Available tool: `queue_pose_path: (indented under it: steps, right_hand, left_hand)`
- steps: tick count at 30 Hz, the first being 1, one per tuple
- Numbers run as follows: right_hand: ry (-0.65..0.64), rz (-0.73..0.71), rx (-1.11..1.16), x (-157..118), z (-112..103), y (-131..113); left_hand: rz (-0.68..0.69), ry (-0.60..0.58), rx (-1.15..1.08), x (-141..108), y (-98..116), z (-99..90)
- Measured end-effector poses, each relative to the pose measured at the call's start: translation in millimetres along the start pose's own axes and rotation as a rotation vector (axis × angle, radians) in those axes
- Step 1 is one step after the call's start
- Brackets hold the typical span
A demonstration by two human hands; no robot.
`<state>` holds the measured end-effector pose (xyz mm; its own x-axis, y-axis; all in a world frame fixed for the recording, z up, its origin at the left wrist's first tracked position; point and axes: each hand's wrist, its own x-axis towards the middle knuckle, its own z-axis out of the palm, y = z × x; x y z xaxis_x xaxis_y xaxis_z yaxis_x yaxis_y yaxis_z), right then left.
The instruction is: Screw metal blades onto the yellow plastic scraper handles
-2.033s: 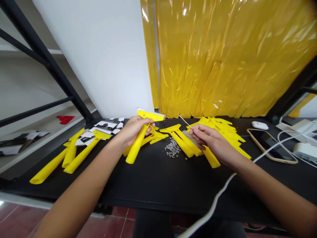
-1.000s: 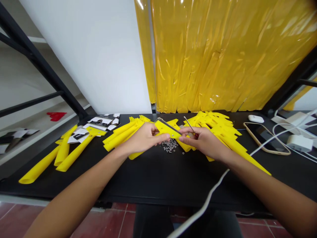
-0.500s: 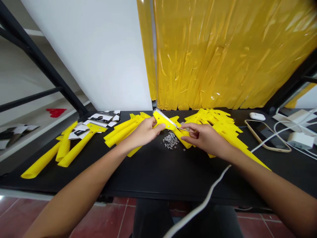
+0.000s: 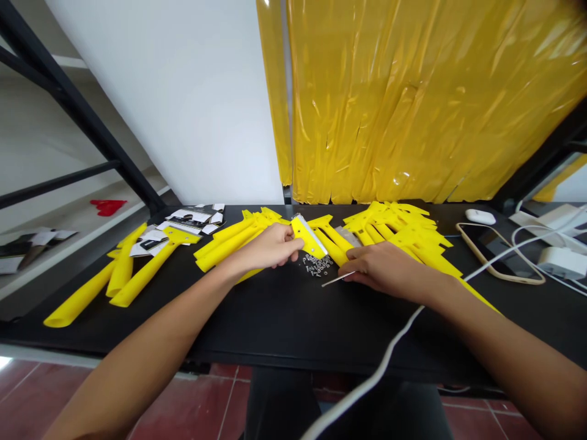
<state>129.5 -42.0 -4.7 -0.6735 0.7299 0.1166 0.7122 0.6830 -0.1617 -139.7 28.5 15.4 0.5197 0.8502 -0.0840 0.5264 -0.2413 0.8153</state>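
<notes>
My left hand (image 4: 276, 246) is closed around a yellow scraper (image 4: 308, 237) with a silver metal strip along its wide head. The head is tilted, its strip facing up and to the right, and screw holes or screws show as small dots on it. My right hand (image 4: 373, 267) is closed on a thin metal rod (image 4: 337, 279), which points left, low over the table; its handle end is hidden in the palm. Between the hands lies a small heap of screws and nuts (image 4: 316, 266). Beside my right hand's fingers, a grey metal plate (image 4: 348, 236) shows partly.
Yellow scraper handles (image 4: 403, 229) are piled at the right, more handles (image 4: 229, 239) lie left of centre, and several scrapers (image 4: 149, 269) sit further left by printed cards (image 4: 197, 217). A phone (image 4: 498, 253), white earbud case (image 4: 480, 216) and chargers (image 4: 564, 263) lie right. A white cable (image 4: 389, 354) crosses the front.
My right hand has moved down and away from the scraper, swinging the rod's tip off its head to point left. My left hand has turned the scraper and shifted it slightly right and down.
</notes>
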Motion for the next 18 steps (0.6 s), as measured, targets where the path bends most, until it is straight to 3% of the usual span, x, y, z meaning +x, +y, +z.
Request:
queue_pose_path:
  steps: [6,9,14,18]
  right_hand:
    - [-0.001,0.023,0.131,3,-1,-6]
    - [0.161,0.08,0.341,5,-8,-9]
    - [0.528,0.458,0.884,3,-23,-7]
    - [0.576,0.575,1.152,5,-24,-8]
  left_hand:
    - [0.027,-0.023,-0.011,1,2,0.6]
    - [0.151,-0.02,0.072,-5,9,-2.5]
    - [0.429,0.095,0.387,-21,22,-3.0]
    - [0.596,0.257,0.624,-21,16,8.5]
